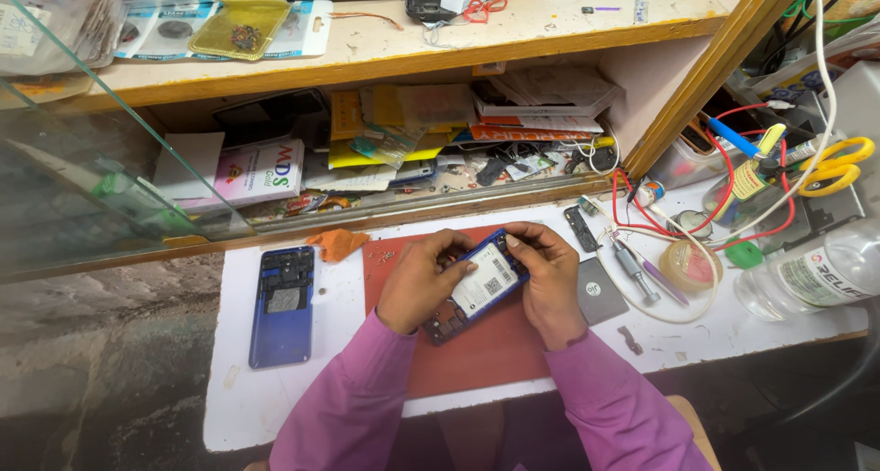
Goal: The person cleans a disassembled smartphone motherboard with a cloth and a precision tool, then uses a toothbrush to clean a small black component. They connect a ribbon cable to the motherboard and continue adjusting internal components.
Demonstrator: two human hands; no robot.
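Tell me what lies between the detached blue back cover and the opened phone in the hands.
Head view: the left hand and a strip of the red mat, past bare white worktop beside the blue back cover; the opened phone follows.

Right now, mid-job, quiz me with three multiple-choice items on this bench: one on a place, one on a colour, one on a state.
1. Where does the blue back cover lie?
A. left of the red mat
B. on the shelf
C. under the bottle

2. What colour are the scissors' handles?
A. green
B. yellow
C. black

3. How is the opened phone held?
A. lying untouched
B. by one hand
C. by both hands

Answers:
1 A, it rests on the white bench beside the mat.
2 B, the loops are yellow.
3 C, the left hand and right hand both grip it.
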